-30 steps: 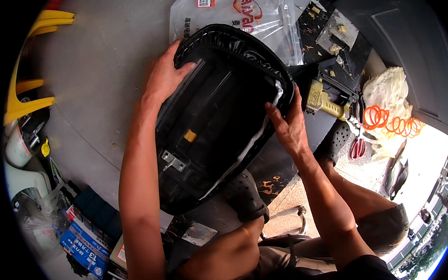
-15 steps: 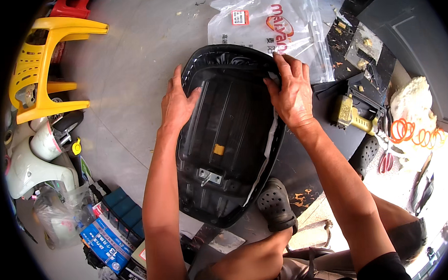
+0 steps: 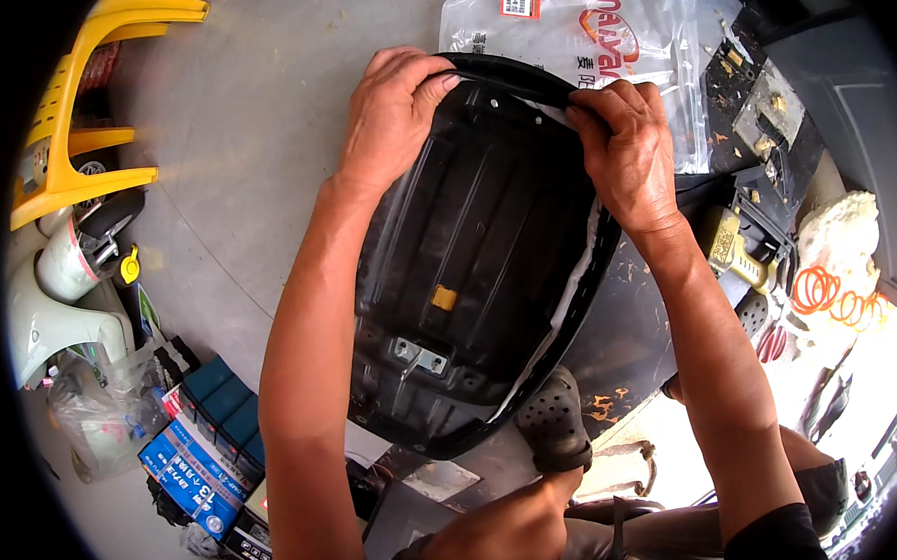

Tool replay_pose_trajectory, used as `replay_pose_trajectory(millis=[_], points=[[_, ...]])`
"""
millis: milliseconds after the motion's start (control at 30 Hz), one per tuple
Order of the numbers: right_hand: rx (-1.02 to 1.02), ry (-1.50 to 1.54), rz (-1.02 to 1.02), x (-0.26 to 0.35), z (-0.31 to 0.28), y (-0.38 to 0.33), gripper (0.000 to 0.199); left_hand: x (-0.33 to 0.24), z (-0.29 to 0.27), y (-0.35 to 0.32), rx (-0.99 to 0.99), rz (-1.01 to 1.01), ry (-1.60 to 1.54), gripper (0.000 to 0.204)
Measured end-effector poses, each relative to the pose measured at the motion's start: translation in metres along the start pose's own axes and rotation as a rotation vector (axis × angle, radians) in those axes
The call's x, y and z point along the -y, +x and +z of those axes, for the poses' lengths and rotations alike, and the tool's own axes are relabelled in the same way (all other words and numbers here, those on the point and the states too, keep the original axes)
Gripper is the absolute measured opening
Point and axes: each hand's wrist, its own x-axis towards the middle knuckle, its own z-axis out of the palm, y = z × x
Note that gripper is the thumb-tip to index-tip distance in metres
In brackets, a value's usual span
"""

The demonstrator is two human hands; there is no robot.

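Note:
An upside-down black scooter seat [image 3: 481,228] lies in front of me, showing its ribbed base. A metal latch bracket [image 3: 419,357] and a small yellow block [image 3: 444,297] sit in its nearer half. The black seat cover [image 3: 515,75] wraps round the rim, and a white strip [image 3: 570,320] shows along the right side. My left hand [image 3: 391,117] pinches the cover's edge at the far left corner. At the far right corner my right hand [image 3: 628,152] grips the same edge, its thumb inside the rim. Between both hands the edge is stretched taut.
A clear plastic bag [image 3: 567,25] lies beyond the seat. To the right are a yellow air stapler [image 3: 732,248], an orange coiled hose [image 3: 819,289] and red-handled scissors [image 3: 772,344]. A yellow stool [image 3: 57,147], a pale scooter [image 3: 59,307] and boxes [image 3: 202,476] stand left. My clog [image 3: 553,416] is beside the seat.
My left hand has gone from the seat's left side to the far rim and taken hold of the cover's edge. My right hand now pinches the edge. The wrinkled black lining no longer shows there.

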Motion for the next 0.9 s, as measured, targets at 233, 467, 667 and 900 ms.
replay_pose_trajectory(millis=[233, 467, 667, 900], points=[[0.024, 0.074, 0.171, -0.001, 0.008, 0.0, 0.009, 0.002, -0.002, 0.009, 0.103, -0.017, 0.055, 0.028], [0.025, 0.091, 0.209, -0.001, 0.01, 0.001, 0.013, 0.01, 0.02, 0.011, -0.188, 0.094, 0.279, 0.029], [0.112, 0.117, 0.284, -0.008, 0.009, 0.006, 0.025, 0.017, 0.023, 0.012, -0.192, 0.114, 0.272, 0.031], [0.262, 0.22, 0.366, -0.012, 0.007, 0.014, 0.035, 0.015, 0.014, 0.019, -0.072, 0.006, 0.234, 0.037]])
